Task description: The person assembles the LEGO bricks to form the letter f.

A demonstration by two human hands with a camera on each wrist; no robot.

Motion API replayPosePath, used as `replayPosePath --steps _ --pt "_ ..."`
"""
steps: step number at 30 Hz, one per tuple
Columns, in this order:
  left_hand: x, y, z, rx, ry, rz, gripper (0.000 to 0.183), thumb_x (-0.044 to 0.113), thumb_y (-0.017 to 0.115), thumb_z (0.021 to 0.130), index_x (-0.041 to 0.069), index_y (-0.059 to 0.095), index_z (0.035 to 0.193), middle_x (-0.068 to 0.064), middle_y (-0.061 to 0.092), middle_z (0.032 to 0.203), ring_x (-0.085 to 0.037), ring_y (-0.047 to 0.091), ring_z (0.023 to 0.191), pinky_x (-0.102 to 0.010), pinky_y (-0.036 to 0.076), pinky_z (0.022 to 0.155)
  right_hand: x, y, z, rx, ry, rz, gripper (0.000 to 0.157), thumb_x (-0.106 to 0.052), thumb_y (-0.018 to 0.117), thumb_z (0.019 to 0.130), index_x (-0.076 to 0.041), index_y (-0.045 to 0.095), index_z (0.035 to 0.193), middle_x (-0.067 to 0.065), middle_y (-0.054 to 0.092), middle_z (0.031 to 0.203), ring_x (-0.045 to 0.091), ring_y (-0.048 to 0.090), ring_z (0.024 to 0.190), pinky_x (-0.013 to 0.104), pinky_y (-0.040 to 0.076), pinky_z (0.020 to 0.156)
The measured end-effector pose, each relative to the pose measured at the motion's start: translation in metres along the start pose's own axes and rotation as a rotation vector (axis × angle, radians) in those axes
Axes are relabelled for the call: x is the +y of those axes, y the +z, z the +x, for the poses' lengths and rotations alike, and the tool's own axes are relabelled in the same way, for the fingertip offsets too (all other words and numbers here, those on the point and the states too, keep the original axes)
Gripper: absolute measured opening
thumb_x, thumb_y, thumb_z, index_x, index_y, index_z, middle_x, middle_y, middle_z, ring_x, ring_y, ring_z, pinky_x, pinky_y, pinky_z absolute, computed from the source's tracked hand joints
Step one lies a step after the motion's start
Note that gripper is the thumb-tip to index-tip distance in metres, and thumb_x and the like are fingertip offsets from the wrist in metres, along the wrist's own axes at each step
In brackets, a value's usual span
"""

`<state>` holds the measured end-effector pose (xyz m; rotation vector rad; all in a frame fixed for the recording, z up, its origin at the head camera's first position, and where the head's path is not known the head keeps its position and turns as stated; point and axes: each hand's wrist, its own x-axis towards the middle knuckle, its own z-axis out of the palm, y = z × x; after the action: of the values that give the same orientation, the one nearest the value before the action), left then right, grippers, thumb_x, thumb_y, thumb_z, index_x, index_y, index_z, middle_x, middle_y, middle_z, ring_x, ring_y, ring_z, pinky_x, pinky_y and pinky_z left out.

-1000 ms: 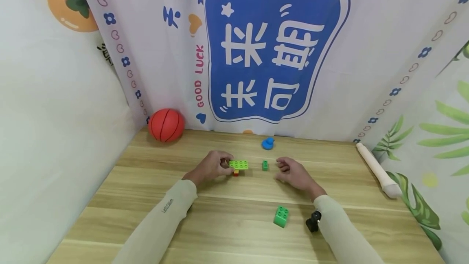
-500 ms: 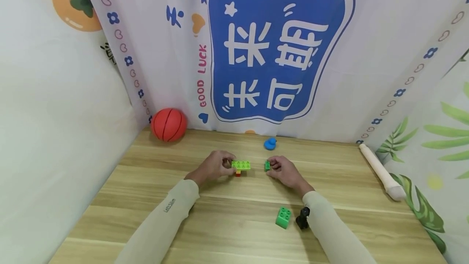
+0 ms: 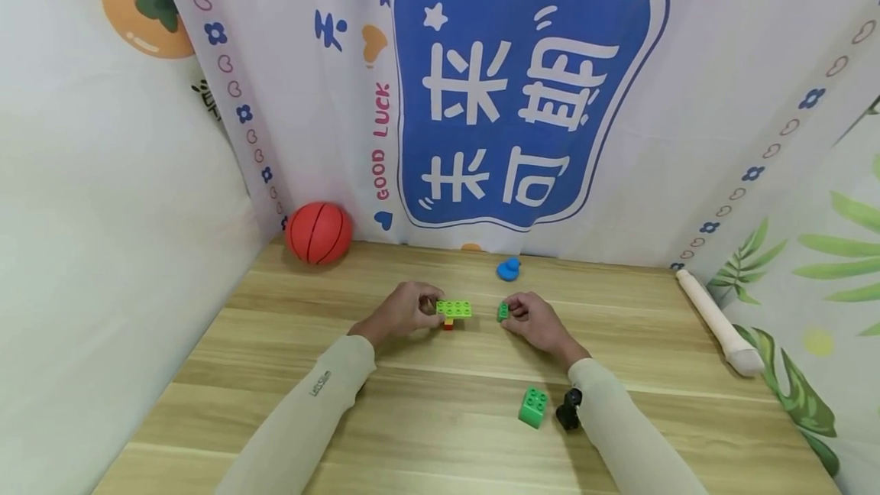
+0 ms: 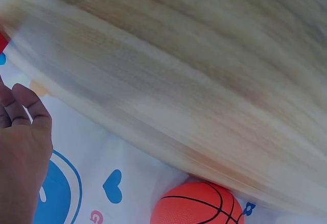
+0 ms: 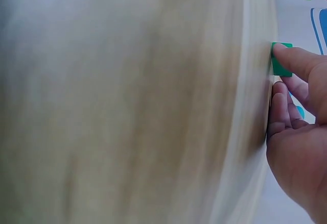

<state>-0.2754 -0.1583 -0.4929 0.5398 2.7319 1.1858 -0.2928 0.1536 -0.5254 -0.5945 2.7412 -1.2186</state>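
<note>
My left hand (image 3: 404,312) grips the left end of a lime green toy building brick (image 3: 454,308) with two rows of studs. Under that brick a small red and yellow part (image 3: 448,325) shows. In the left wrist view only the palm and some fingers of the left hand (image 4: 23,127) appear, at the left edge. A little to the right, my right hand (image 3: 540,322) pinches a small dark green brick (image 3: 503,312) between thumb and finger. The right wrist view shows the thumb against this green brick (image 5: 280,70), low at the table surface.
Nearer on the wooden table (image 3: 440,434) stands a larger green brick (image 3: 532,407), beside the black wrist camera (image 3: 568,409). A blue toy duck (image 3: 509,270) and a red ball (image 3: 319,233) sit at the back. A pale club-shaped object (image 3: 718,323) lies along the right edge.
My right hand has moved left to the small green brick and taken it between thumb and finger. The left hand keeps its grip on the lime brick. The head view has shifted slightly.
</note>
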Motion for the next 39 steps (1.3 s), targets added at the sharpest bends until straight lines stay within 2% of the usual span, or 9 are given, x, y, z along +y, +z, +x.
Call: replayPosePath --steps 7,15,19,23,31,39 --pt "0.000 0.000 -0.001 0.001 0.016 0.006 0.029 0.013 0.086 0.090 0.009 0.080 0.117 -0.003 0.073 0.100 -0.016 0.060 0.090 -0.025 0.052 0.077 -0.001 -0.001 -0.001 -0.008 0.041 0.013 0.033 -0.014 0.079 0.098 0.000 0.069 0.126 0.017 0.066 0.119 0.027 0.066 0.110 0.042 0.056 0.097" --pt "0.001 -0.001 -0.001 -0.001 0.014 0.001 0.031 0.015 0.086 0.090 0.008 0.079 0.120 -0.003 0.072 0.101 -0.016 0.060 0.091 -0.025 0.052 0.078 0.002 -0.005 -0.004 0.017 0.094 0.107 0.032 -0.016 0.078 0.097 -0.002 0.072 0.126 0.012 0.074 0.114 0.018 0.068 0.101 0.023 0.055 0.085" --pt "0.002 -0.001 -0.001 -0.001 0.008 -0.005 0.032 0.015 0.086 0.090 0.008 0.079 0.120 -0.003 0.072 0.102 -0.017 0.060 0.092 -0.025 0.053 0.079 -0.001 -0.005 -0.004 0.026 0.072 0.123 0.029 -0.015 0.078 0.098 -0.001 0.072 0.122 0.013 0.075 0.109 0.016 0.067 0.096 0.021 0.055 0.079" --pt "0.001 -0.001 -0.001 -0.002 -0.003 -0.015 0.030 0.014 0.086 0.090 0.010 0.080 0.119 -0.002 0.072 0.101 -0.017 0.061 0.092 -0.026 0.053 0.079 -0.012 -0.004 -0.003 0.040 0.046 0.127 0.026 -0.014 0.078 0.098 -0.002 0.071 0.120 0.015 0.075 0.110 0.019 0.069 0.096 0.024 0.056 0.078" --pt "-0.001 0.000 -0.003 0.005 0.011 -0.019 0.023 0.012 0.086 0.090 0.010 0.080 0.112 -0.002 0.072 0.098 -0.016 0.061 0.089 -0.025 0.052 0.077 -0.051 0.001 0.006 0.057 -0.036 0.135 0.032 -0.014 0.078 0.098 -0.006 0.068 0.128 0.017 0.072 0.123 0.027 0.072 0.105 0.040 0.060 0.092" --pt "-0.002 0.001 -0.002 0.010 0.054 -0.005 0.021 0.014 0.085 0.091 0.011 0.081 0.111 -0.001 0.073 0.095 -0.015 0.061 0.087 -0.026 0.053 0.078 -0.083 0.015 0.018 0.044 -0.140 0.104 0.036 -0.019 0.078 0.099 -0.011 0.070 0.133 0.011 0.075 0.126 0.029 0.070 0.112 0.039 0.056 0.090"
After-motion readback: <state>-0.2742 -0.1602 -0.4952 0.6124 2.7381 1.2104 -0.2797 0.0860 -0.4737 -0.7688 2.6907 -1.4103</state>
